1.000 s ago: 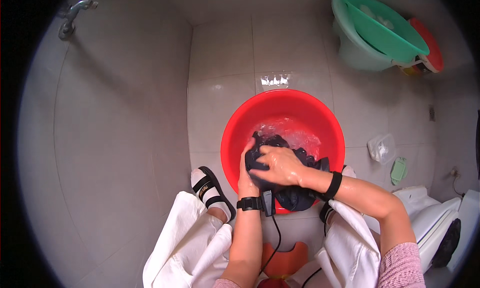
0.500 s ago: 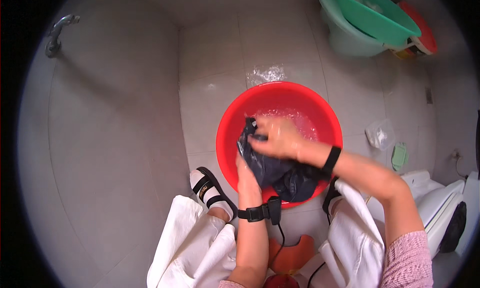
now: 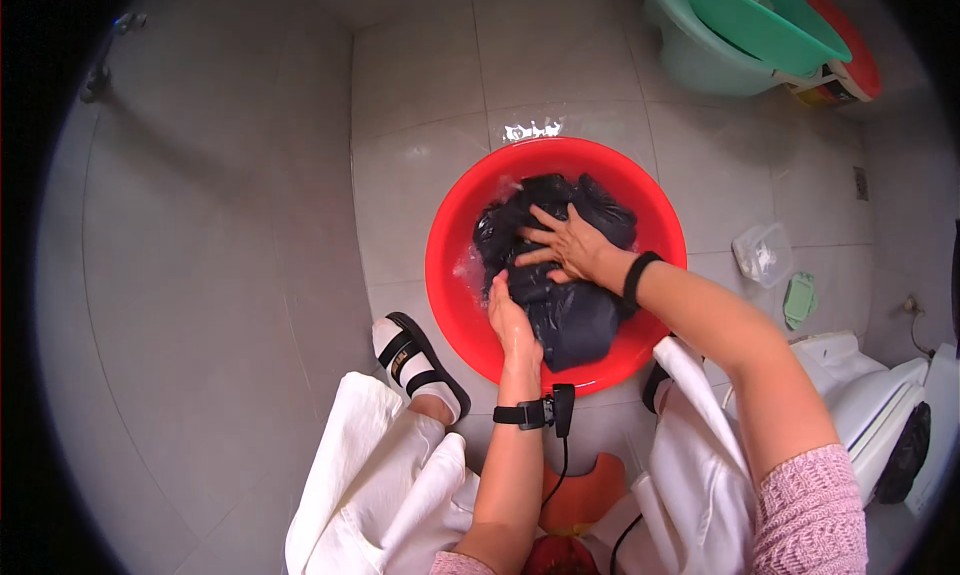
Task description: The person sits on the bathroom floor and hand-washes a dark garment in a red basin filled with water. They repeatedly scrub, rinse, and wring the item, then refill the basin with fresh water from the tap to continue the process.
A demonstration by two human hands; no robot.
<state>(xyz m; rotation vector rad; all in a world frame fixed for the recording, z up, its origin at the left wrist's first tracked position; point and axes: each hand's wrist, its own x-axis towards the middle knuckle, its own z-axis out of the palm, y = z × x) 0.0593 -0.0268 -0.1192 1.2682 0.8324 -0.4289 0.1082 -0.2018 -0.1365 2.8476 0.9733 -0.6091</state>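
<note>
The cloth (image 3: 575, 320) lies in the basin (image 3: 446, 265), a container (image 3: 762, 257) to its right, tubs (image 3: 705, 55) behind the container.

Red basin (image 3: 440, 255) on a grey tiled floor (image 3: 420, 190), containing water (image 3: 468, 269) and a wet, dark garment (image 3: 572, 327). The right hand (image 3: 570, 247) lies on the garment, fingers spread; the left hand (image 3: 513, 325), partly hidden, meets its near-left edge. Upper right: green basin (image 3: 800, 41) nested in a paler tub (image 3: 700, 63).

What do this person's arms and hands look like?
The left hand and right hand are bare. The sleeves are pink knit. A black wrist strap with a boxy device and cable is on the left; a plain black band on the right.
</note>
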